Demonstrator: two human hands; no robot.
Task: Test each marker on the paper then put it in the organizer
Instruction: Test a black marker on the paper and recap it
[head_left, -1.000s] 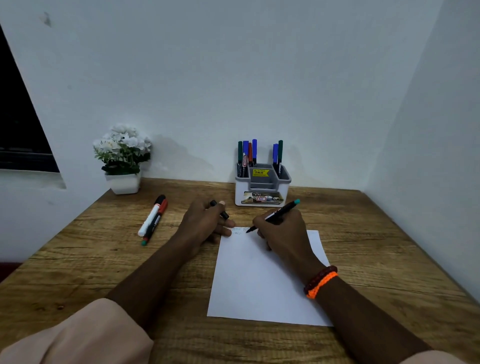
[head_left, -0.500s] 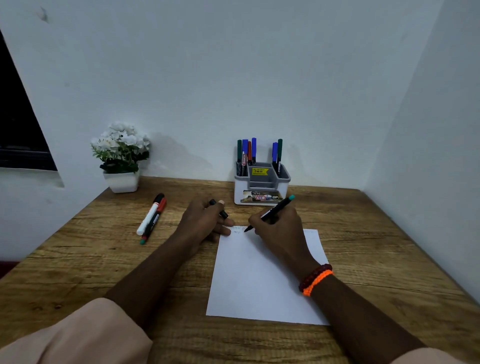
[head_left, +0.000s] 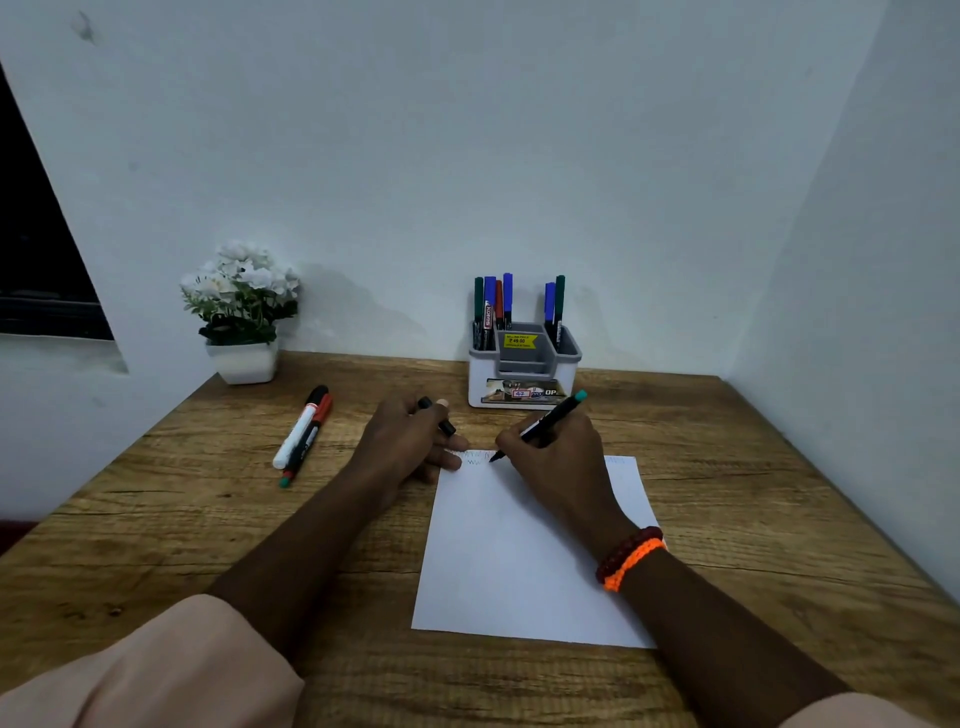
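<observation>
Two hands work at the top edge of the paper, which lies on the desk a little right of the middle. We see the right hand with its fingers curled round a black marker, the teal end pointing up toward the back right and the tip touching the sheet near its top left corner, just beside a few small zigzag marks. The left hand rests on the desk at that same corner, some fingertips lying flat on the sheet's edge, while the thumb and forefinger pinch a small black cap. An orange and dark red bracelet sits on the right wrist.

The organizer — white with a grey insert — stands at the back edge of the desk, close to the wall and just behind both hands. Six markers stand upright in it: four in the back left compartment and two in the back right one. Its middle pocket carries a yellow sticker.

Toward the left edge lie three more markers side by side and touching — a white one, a red-capped one and one with a green end. A white pot of white flowers stands in the back left corner.
</observation>
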